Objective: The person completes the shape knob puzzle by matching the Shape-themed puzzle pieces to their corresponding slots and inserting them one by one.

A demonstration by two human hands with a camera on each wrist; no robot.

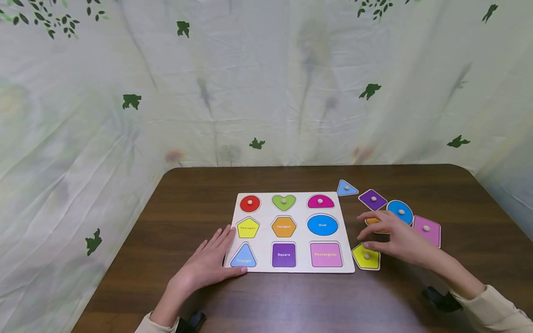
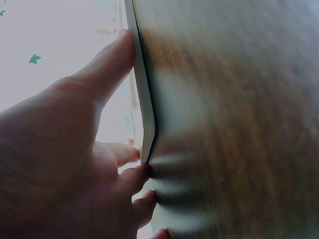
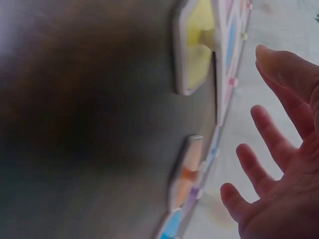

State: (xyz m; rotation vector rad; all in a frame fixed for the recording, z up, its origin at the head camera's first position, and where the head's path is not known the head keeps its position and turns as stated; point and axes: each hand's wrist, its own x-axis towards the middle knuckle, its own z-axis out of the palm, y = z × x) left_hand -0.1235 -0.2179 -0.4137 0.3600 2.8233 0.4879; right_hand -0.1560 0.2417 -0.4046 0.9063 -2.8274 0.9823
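Observation:
A white shape puzzle board (image 1: 262, 240) lies on the table, with labelled shapes in rows. My left hand (image 1: 210, 263) rests at its left side, fingers spread along the edge and thumb on the near left corner. In the left wrist view the thumb (image 2: 112, 62) touches the board's edge (image 2: 142, 94). My right hand (image 1: 395, 233) hovers right of the board, fingers slightly bent and holding nothing. Beneath it are a yellow pentagon piece (image 1: 370, 262) and a partly hidden orange piece (image 1: 372, 222). In the right wrist view, the fingers stay apart from the yellow pentagon's knob (image 3: 207, 37).
Right of the board lie a light blue triangle piece (image 1: 345, 189), a purple square piece (image 1: 372, 201), a blue oval piece (image 1: 395, 206) and a pink rectangle piece (image 1: 430, 226). Red circle (image 1: 250, 196), green heart (image 1: 284, 208) and magenta half-circle (image 1: 326, 204) pieces sit in the board's far row.

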